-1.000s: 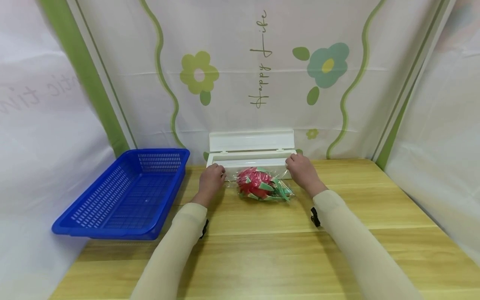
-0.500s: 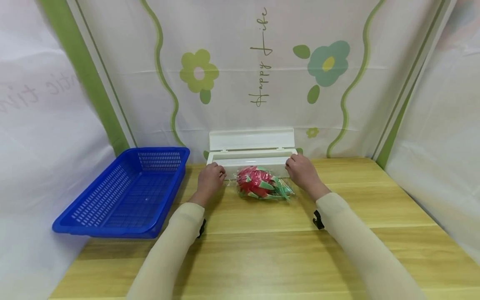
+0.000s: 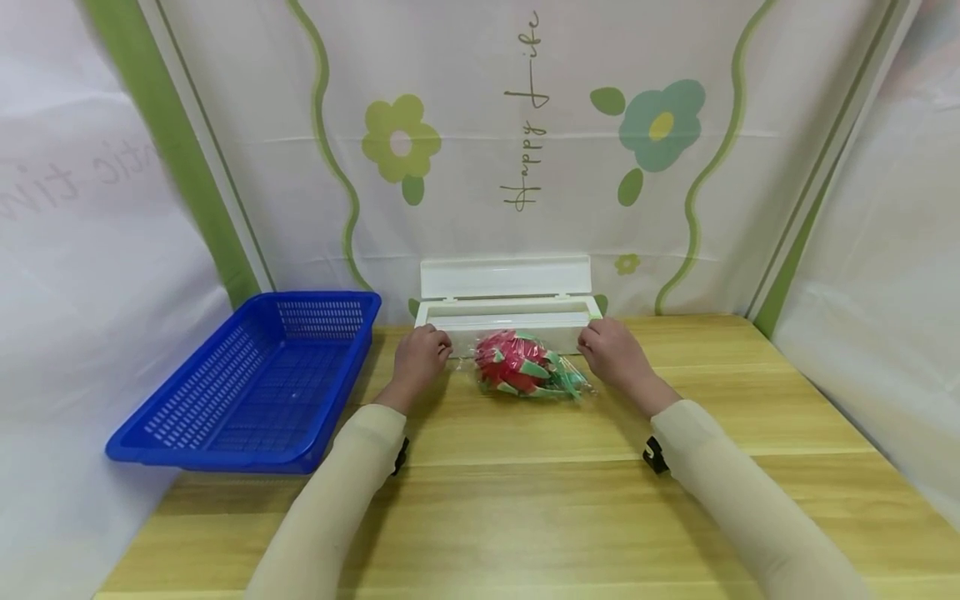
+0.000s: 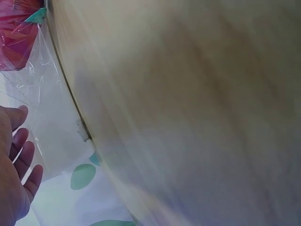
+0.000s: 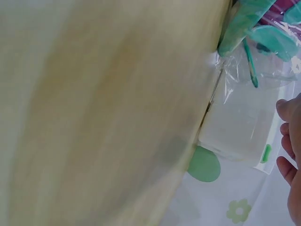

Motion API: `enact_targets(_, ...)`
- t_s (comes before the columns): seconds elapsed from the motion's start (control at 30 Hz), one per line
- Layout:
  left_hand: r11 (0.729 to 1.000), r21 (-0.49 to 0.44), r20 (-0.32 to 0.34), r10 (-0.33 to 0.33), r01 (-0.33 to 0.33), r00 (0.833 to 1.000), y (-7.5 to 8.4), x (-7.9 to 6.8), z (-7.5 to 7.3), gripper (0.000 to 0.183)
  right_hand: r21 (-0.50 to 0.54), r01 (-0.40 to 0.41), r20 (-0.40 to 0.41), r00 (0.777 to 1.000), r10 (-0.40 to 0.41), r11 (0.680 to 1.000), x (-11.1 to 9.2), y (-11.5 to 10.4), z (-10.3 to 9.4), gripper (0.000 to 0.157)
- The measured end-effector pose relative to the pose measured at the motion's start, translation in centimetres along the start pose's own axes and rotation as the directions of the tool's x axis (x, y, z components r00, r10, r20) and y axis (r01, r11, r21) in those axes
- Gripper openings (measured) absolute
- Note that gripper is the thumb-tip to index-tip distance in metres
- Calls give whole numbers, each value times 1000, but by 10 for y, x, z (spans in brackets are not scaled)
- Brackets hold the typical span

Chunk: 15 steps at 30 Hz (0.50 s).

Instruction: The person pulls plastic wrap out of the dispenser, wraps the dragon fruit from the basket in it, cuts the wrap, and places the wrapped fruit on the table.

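Observation:
A red dragon fruit (image 3: 513, 362) with green scales lies under clear cling film (image 4: 40, 70), in front of a long white cling film box (image 3: 480, 343) whose lid (image 3: 506, 277) stands raised. At the box's left front corner, the curled fingers of my left hand (image 3: 422, 357) pinch the edge of the film. My right hand (image 3: 617, 354) is at the right front corner with its fingers bent; I cannot tell whether film is between them. A small green piece (image 5: 266, 153) shows on the box's right end, beside the right fingers.
To the left stands a blue plastic basket (image 3: 258, 400) with slotted walls, its near end jutting past the table's left edge. The wooden table (image 3: 525, 500) meets a white flower-print cloth (image 3: 465, 167) right behind the box.
My right hand has moved slightly right and down, away from the box's upper front edge, uncovering its right end. My left hand, the dragon fruit and the basket stay nearly in place.

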<state>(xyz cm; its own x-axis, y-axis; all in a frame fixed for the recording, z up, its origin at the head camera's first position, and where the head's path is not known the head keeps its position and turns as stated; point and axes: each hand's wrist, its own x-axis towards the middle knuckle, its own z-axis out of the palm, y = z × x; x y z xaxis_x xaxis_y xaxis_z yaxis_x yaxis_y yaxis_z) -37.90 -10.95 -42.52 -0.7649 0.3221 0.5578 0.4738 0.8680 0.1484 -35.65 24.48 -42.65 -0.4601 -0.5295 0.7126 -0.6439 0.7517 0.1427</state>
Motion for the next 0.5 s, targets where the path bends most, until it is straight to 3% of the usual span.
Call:
enact_targets(0.3, 1000, -5, 23, -5, 5, 1000, 1, -2, -2, 6, 72, 64, 27, 997, -66, 995, -2, -10, -10, 15)
enact_targets(0.5, 999, -39, 1, -15, 15, 1000, 0, -1, -3, 13, 69, 4, 94, 996, -11, 998, -5, -6, -16, 18)
